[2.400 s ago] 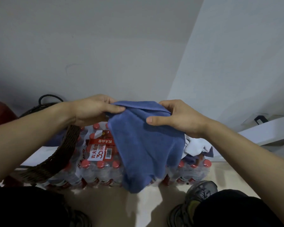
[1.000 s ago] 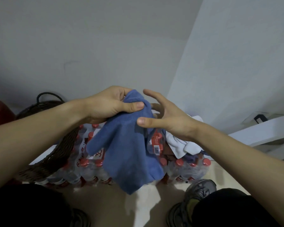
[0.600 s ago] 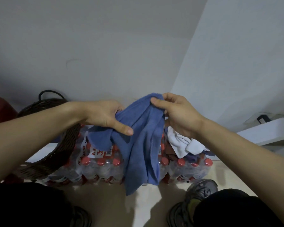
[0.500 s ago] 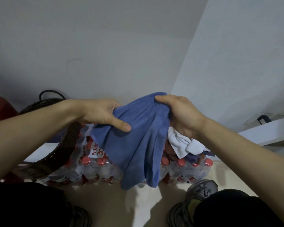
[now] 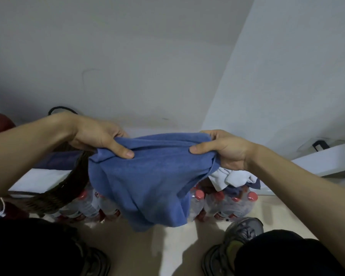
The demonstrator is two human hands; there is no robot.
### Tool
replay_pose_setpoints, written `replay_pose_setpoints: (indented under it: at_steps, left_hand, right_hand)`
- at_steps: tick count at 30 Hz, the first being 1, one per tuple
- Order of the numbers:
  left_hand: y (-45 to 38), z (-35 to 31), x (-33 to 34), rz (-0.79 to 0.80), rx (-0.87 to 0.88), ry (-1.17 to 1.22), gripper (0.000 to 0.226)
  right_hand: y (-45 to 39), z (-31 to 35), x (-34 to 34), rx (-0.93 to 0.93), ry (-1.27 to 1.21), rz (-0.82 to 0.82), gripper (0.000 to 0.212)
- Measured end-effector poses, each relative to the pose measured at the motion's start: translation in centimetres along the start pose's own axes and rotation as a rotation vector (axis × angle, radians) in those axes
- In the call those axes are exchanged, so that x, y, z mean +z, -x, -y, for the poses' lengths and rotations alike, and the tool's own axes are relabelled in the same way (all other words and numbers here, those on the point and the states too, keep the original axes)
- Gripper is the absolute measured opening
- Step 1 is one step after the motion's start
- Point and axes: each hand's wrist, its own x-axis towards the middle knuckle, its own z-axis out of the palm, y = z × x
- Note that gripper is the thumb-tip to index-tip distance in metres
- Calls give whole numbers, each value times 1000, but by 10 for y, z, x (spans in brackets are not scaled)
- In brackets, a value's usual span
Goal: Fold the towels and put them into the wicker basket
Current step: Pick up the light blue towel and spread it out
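A blue towel (image 5: 147,182) hangs in the air in front of me, doubled over along its top edge. My left hand (image 5: 100,136) pinches its upper left corner, thumb on the near side. My right hand (image 5: 223,150) grips the upper right corner the same way. The dark wicker basket (image 5: 68,188) sits at the left on packs of bottles, partly behind my left arm, with something blue-purple inside. A crumpled white towel (image 5: 227,176) and a bit of another blue one (image 5: 255,184) lie at the right on the bottles.
Shrink-wrapped packs of red-capped water bottles (image 5: 223,202) stand on the pale floor below the towel. My shoes (image 5: 241,232) and dark trousers are at the bottom. A white wall corner rises behind. A white ledge (image 5: 327,158) runs at the right.
My hands have drawn apart, spreading the blue towel's top edge wide between them. Before, the towel was bunched while my right hand regripped it.
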Motion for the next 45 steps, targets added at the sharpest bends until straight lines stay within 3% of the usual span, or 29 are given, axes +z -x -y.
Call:
replay_pose_setpoints:
  at_steps: [2,5,11,14,18,21,23,29,30,32,35,37,40,45]
  left_hand:
    - [1,7,-2,18,-57,-32,22]
    - [-1,16,-5,-55,-118,-48,36]
    - [-16,38,-19,-267,-197,-100,55]
    - [-31,56,-28,-342,-255,-164,33]
    - [-58,76,-45,-412,-281,-83,22]
    - [-81,93,-56,-449,-270,9,46]
    - [-98,105,-60,-498,-239,129,49]
    - [-140,130,-73,-754,-196,378,9]
    - [-145,132,-75,-808,-199,390,13]
    - [-155,135,-77,-902,-228,306,26]
    - [-168,144,-78,-1040,-310,31,29]
    - [-173,150,-77,-1082,-351,-112,26]
    - [-177,154,-74,-1094,-372,-219,26]
    - [-180,147,-66,-1026,-409,-361,43]
  right_hand:
    - [-1,-3,-5,14,15,24,47]
    - [-7,-8,-15,-8,32,-23,24]
    - [-40,-24,-32,4,50,-204,28]
    - [-68,-37,-35,55,76,-265,32]
    - [-115,-52,-44,94,86,-331,35]
    - [-151,-60,-54,144,88,-366,30]
    - [-171,-68,-60,185,56,-376,30]
    - [-206,-96,-70,296,108,-564,14]
    - [-207,-99,-70,315,126,-583,9]
    - [-210,-103,-74,331,145,-594,7]
    - [-214,-110,-78,315,207,-612,32]
    - [-217,-115,-79,241,283,-677,25]
    - [-220,-121,-83,120,410,-795,23]
    - [-220,-122,-81,14,653,-825,22]
